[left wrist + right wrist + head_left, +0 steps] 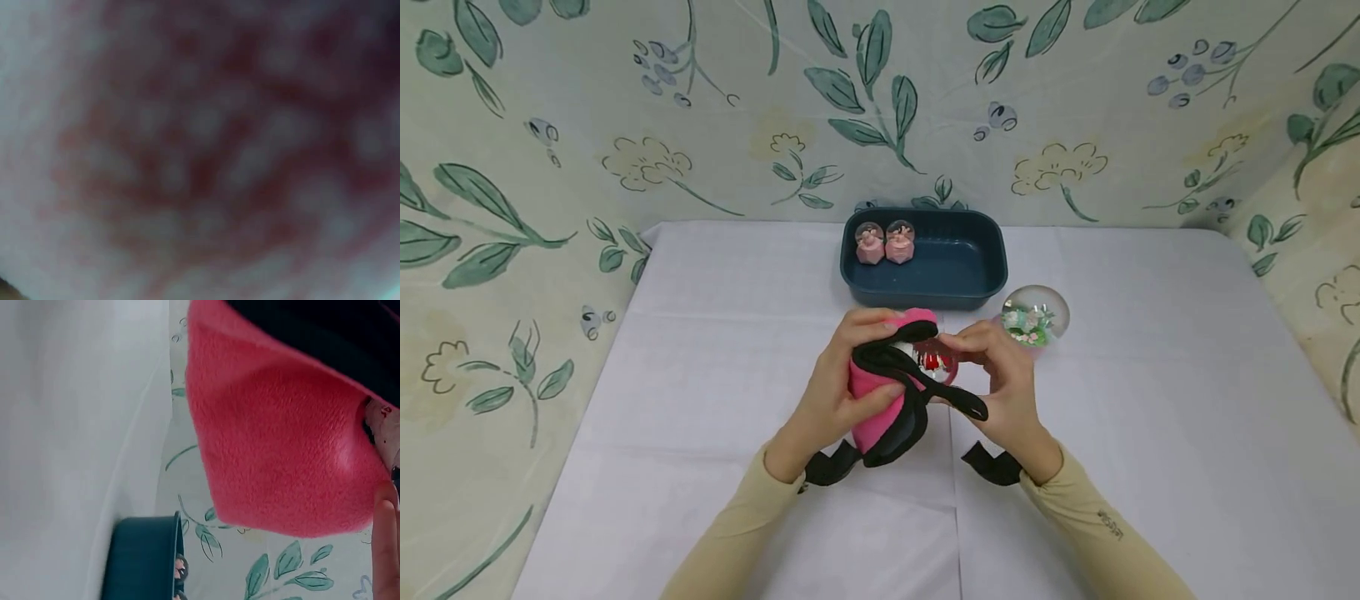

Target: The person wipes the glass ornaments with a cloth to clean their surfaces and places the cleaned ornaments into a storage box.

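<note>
Over the table's middle, my left hand (831, 392) grips a pink plush cleaning cloth (868, 392) with black edging and a black hanging loop. The cloth is folded partly around a small glass globe (942, 367) with red and silvery contents. My right hand (1000, 375) holds this globe from the right, its fingertips at the glass beside the cloth. In the right wrist view the cloth (281, 437) fills the middle, with a finger (385, 544) at its lower right edge. The left wrist view is a reddish, whitish blur.
A dark blue tray (955, 292) stands at the back, with two small pink-based globes (884, 243) in its left part. A larger snow globe (1036, 315) with flowers inside stands right of the tray, just beyond my right hand. White cloth (700, 350) covers the table.
</note>
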{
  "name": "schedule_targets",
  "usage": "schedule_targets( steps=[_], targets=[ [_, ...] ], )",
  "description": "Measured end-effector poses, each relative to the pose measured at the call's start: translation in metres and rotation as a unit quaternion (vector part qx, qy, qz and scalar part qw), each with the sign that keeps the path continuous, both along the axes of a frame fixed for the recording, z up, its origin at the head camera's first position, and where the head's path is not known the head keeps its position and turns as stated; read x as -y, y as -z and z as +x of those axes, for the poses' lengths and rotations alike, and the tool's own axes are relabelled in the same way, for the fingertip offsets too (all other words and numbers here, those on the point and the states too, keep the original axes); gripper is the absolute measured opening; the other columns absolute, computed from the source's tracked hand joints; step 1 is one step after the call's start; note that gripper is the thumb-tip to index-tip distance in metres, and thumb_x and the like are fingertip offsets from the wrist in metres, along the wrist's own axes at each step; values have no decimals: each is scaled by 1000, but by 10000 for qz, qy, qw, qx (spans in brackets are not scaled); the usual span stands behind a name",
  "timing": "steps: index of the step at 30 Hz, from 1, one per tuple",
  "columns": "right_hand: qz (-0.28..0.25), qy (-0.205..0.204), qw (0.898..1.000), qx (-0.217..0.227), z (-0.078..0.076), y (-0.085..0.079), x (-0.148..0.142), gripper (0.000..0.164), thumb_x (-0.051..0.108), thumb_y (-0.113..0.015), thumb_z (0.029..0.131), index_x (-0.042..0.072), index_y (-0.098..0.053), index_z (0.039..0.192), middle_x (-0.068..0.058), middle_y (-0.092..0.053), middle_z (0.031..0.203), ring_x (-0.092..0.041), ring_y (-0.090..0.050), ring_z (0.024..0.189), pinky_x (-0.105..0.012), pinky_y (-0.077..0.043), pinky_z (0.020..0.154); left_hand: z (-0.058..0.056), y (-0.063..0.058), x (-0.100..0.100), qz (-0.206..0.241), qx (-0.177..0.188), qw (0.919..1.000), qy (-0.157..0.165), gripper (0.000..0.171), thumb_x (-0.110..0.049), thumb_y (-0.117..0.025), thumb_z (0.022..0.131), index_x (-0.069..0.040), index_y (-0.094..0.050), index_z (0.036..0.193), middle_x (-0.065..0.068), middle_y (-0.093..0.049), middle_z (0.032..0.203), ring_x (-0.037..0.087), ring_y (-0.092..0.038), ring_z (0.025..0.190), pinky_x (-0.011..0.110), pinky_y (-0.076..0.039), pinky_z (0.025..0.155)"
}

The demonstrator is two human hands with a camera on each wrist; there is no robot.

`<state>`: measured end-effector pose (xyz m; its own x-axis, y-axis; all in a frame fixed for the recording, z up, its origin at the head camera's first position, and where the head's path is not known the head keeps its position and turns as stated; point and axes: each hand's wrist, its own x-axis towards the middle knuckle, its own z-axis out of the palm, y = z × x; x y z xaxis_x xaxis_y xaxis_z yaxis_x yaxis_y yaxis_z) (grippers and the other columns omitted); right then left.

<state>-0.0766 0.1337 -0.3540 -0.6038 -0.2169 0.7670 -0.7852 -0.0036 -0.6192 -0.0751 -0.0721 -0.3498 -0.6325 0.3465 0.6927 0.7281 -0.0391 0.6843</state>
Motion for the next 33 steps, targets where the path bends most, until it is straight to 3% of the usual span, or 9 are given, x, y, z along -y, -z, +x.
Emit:
schedule_targets(
  steps=[4,8,11,13,16,20,27,30,33],
  targets=[
    [-470,-528,9920,1048,4,1,1,52,23,-79,79,-15,-56,106,-9,-61,97,-14,-63,81,-23,-54,70,0,-1,0,-68,-219,9997,-24,44,-33,-59,94,-3,-44,121,20,-48,126,33,-48,116,38,-49,92],
    [-853,-1058,9668,2163,7,-2,0,35,16,-73,86,-7,-58,106,-9,-62,101,-17,-66,86,-28,-56,73,-1,-3,-2,-98,-406,9991,112,44,-32,-60,94,-2,-43,120,21,-47,124,34,-49,115,38,-50,90],
    [-973,-1212,9453,2867,9,-7,-2,26,13,-71,87,0,-59,106,-11,-63,101,-15,-66,83,-28,-56,73,-1,-3,-4,-35,-446,9989,141,43,-31,-60,94,-2,-42,120,22,-47,124,34,-49,115,37,-50,90],
    [-830,-1104,9437,3007,10,-9,-2,27,14,-71,88,-1,-58,106,-9,-63,102,-15,-66,84,-27,-56,74,-2,-3,-6,123,-385,9992,51,42,-31,-60,94,-1,-44,119,21,-48,123,34,-49,115,37,-50,91],
    [-306,-734,9652,2492,10,-10,0,41,20,-71,88,-7,-54,113,-9,-62,111,-16,-66,93,-27,-55,79,-3,-4,-8,494,-149,9986,-151,42,-32,-60,93,0,-46,115,21,-51,121,33,-50,114,37,-49,91],
    [348,-228,9934,1068,8,-9,4,63,31,-70,88,-13,-43,125,-18,-55,120,-22,-59,108,-31,-51,88,-5,-7,-8,925,255,9952,-200,49,-35,-61,93,5,-44,114,22,-51,121,34,-48,114,38,-47,92],
    [973,586,9890,-944,1,-7,2,48,31,-66,91,-10,-57,114,-23,-60,110,-26,-61,99,-23,-50,86,-5,-7,-5,907,612,9939,-99,55,-38,-60,93,8,-41,116,24,-48,124,35,-45,117,37,-46,94],
    [814,633,9891,-1050,-1,-5,1,51,32,-68,88,-13,-58,110,-22,-62,101,-23,-62,87,-22,-52,83,-4,-8,-5,704,414,9966,-98,51,-38,-60,93,4,-42,118,22,-48,123,34,-46,117,37,-47,94],
    [308,164,9983,-469,0,-2,2,54,27,-71,85,-19,-54,109,-21,-61,96,-17,-60,78,-21,-53,78,-5,-9,-5,437,28,9990,-108,46,-36,-59,93,0,-43,119,21,-48,123,33,-47,116,38,-48,93]
  ],
)
